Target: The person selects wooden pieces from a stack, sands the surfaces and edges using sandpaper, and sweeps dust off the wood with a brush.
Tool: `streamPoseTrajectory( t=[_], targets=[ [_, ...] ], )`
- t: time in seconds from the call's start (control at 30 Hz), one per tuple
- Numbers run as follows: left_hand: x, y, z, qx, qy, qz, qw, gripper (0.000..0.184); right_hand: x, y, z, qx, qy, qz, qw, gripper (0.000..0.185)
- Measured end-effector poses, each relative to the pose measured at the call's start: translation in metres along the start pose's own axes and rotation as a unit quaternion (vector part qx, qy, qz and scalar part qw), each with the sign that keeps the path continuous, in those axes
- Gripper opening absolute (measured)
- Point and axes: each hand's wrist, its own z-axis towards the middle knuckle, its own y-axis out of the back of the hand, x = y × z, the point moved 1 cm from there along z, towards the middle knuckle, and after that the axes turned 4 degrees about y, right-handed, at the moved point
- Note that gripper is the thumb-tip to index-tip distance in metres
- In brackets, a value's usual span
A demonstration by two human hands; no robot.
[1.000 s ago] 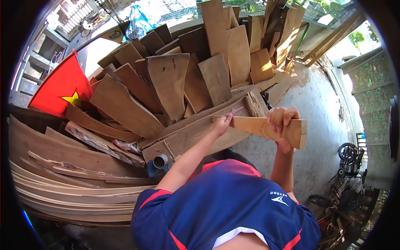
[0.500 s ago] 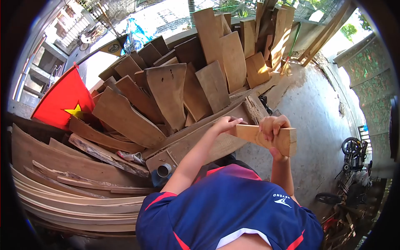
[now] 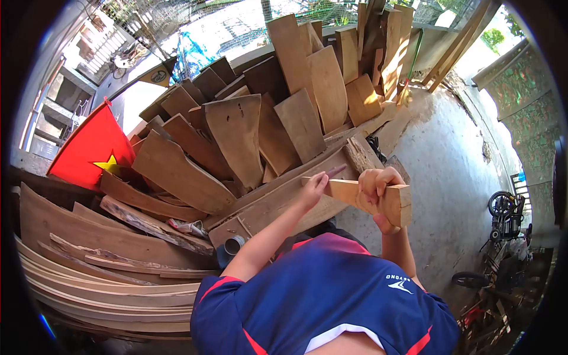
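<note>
My right hand is wrapped around a pale wooden board, held up in front of my chest with its thick end toward the right. My left hand is closed at the board's far left end. From its fingers a thin reddish-brown stick points up and to the right; its exact kind is too small to tell. Whether the left fingers also grip the board's end is hidden. Below the hands runs a long wooden plank bench.
Many cut wooden boards lean in rows beyond the bench. Long curved planks are stacked at the left, near a red flag with a yellow star. A grey cup stands by my left arm. A small bicycle is on the concrete floor at the right.
The board and my right hand have shifted slightly left and down. My left hand has turned and lowered, and the thin stick now shows clearly above its fingers.
</note>
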Motion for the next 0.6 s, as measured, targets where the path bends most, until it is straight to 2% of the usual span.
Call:
streamPoseTrajectory(
  t=[0.03,0.1,0.13,0.2,0.23,0.37,0.43,0.47,0.53,0.57,0.6],
  targets=[
    [-0.004,-0.001,-0.009,0.000,0.004,0.001,1.000,0.043,0.001,0.000,0.000,-0.008,-0.002,-0.002,1.000,0.044],
    [-0.013,-0.001,-0.022,-0.029,-0.132,0.005,0.991,0.047,0.001,0.000,0.000,-0.006,-0.004,0.006,1.000,0.044],
    [-0.005,0.001,-0.022,-0.032,-0.129,0.006,0.991,0.047,0.000,0.000,0.000,-0.003,-0.003,0.012,1.000,0.044],
    [0.035,0.012,-0.008,-0.049,-0.054,0.038,0.997,0.050,-0.002,0.000,0.000,0.004,-0.001,0.015,1.000,0.044],
    [0.084,0.018,0.015,0.003,-0.024,-0.003,1.000,0.052,-0.002,0.000,0.000,0.012,0.003,0.014,1.000,0.043],
    [0.013,0.019,-0.008,0.006,0.031,-0.032,0.999,0.050,0.000,0.002,0.003,0.016,-0.004,0.010,1.000,0.043],
    [-0.035,0.015,-0.024,0.053,-0.114,-0.065,0.990,0.050,-0.001,0.005,0.004,0.010,-0.004,0.020,1.000,0.043],
    [-0.039,0.015,-0.027,0.052,-0.113,-0.065,0.990,0.050,-0.002,0.006,0.005,0.010,-0.005,0.020,1.000,0.043],
    [-0.041,0.013,-0.029,0.083,0.015,-0.007,0.996,0.052,-0.003,0.010,0.007,-0.009,0.016,0.028,0.999,0.037],
    [-0.030,0.011,-0.024,0.083,0.014,-0.007,0.996,0.052,-0.004,0.015,0.007,0.001,0.019,0.018,1.000,0.038],
    [-0.005,0.009,-0.011,0.026,0.031,0.041,0.998,0.053,-0.005,0.016,0.007,0.000,0.020,0.017,1.000,0.038]
  ],
)
